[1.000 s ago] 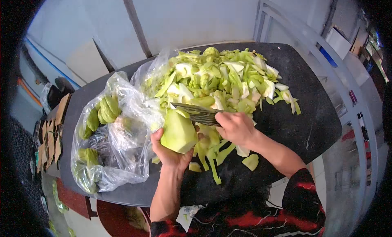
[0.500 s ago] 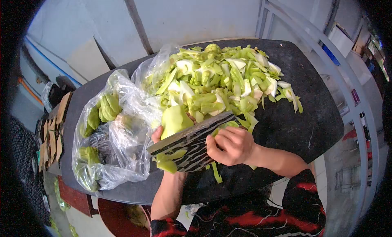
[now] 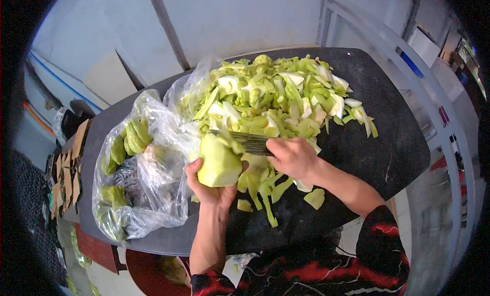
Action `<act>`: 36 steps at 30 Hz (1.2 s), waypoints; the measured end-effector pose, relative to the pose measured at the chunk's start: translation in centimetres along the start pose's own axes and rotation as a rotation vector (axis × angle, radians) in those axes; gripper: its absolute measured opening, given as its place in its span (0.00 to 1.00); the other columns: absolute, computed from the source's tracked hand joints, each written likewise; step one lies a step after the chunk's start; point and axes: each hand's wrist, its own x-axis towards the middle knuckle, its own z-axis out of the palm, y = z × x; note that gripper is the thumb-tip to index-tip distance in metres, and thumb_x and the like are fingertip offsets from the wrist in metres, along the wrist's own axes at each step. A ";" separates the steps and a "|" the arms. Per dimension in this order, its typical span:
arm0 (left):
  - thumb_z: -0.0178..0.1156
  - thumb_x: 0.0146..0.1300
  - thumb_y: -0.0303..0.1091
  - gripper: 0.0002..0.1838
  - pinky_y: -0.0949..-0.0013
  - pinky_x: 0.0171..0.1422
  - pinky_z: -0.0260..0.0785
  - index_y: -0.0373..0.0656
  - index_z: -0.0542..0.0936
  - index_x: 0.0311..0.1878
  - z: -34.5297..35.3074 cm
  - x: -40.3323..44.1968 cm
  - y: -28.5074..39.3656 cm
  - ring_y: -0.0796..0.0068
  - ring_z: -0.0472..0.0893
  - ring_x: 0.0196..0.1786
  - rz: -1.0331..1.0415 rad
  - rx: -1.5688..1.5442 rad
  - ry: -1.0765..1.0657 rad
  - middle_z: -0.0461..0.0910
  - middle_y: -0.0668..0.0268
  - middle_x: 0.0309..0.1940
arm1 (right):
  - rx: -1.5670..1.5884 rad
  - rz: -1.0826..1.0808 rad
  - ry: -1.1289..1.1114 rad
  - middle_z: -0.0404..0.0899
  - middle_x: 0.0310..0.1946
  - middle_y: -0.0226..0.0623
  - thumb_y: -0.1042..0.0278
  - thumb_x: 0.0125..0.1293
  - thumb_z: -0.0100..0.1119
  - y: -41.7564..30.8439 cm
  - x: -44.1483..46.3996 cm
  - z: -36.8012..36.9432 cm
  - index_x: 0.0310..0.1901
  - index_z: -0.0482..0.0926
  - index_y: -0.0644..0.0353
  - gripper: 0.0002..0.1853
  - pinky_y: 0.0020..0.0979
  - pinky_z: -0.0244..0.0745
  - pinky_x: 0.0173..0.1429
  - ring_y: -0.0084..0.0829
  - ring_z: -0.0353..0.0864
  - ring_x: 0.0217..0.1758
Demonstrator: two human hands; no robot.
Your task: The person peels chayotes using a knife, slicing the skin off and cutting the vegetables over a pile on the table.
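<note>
A peeled pale-green chayote [image 3: 219,166] rests in my left hand [image 3: 209,189], with the fingers wrapped around its sides. My right hand [image 3: 293,155] is closed on a cleaver [image 3: 250,143], whose handle the fingers hide. Its dark, streaked blade points left, seen narrowly, at the chayote's upper right side. A bit of green peel [image 3: 237,147] lies against the blade near the chayote. Behind both hands spreads a large heap of chayote peels and white offcuts [image 3: 275,92]. More strips of peel [image 3: 268,194] lie on the dark table below the blade.
Left of my hands, a clear plastic bag [image 3: 168,204] holds several unpeeled chayotes [image 3: 137,137]. The dark tabletop [image 3: 377,158] ends at a metal railing [image 3: 434,112] on the right. A red round container [image 3: 148,270] stands below the front edge.
The cleaver has turned from broad side showing to nearly edge-on and moved up to the chayote's upper right. The chayote now shows fully, and pieces of peel lie loose on the table.
</note>
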 end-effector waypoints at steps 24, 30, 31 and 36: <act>0.49 0.66 0.55 0.31 0.58 0.62 0.71 0.38 0.73 0.61 -0.7 0.5 -2.0 0.59 0.78 0.55 0.025 -0.169 -0.024 0.79 0.56 0.54 | -0.234 -0.356 0.140 0.68 0.19 0.26 0.71 0.54 0.58 -3.6 0.4 -1.9 0.32 0.76 0.59 0.04 0.23 0.70 0.23 0.23 0.74 0.22; 0.55 0.62 0.52 0.30 0.55 0.63 0.70 0.40 0.73 0.61 0.2 -0.3 -0.8 0.56 0.79 0.54 0.097 -0.112 0.009 0.79 0.55 0.54 | -0.076 -0.022 0.019 0.73 0.19 0.32 0.72 0.56 0.59 -0.3 0.9 -1.0 0.28 0.69 0.57 0.07 0.36 0.76 0.23 0.33 0.80 0.21; 0.54 0.65 0.51 0.30 0.53 0.67 0.67 0.37 0.73 0.62 0.3 -0.6 -0.6 0.55 0.79 0.56 0.098 -0.153 -0.082 0.79 0.53 0.55 | -0.056 -0.035 0.025 0.73 0.19 0.32 0.72 0.55 0.59 -0.3 1.0 -1.3 0.29 0.70 0.58 0.06 0.35 0.76 0.23 0.32 0.80 0.21; 0.54 0.61 0.53 0.33 0.56 0.64 0.69 0.36 0.73 0.62 -0.7 -0.1 -0.9 0.56 0.78 0.57 0.043 -0.183 0.099 0.78 0.51 0.55 | 0.018 -0.236 0.086 0.71 0.19 0.30 0.71 0.51 0.59 -2.5 1.0 -2.6 0.35 0.76 0.63 0.10 0.32 0.75 0.22 0.30 0.78 0.19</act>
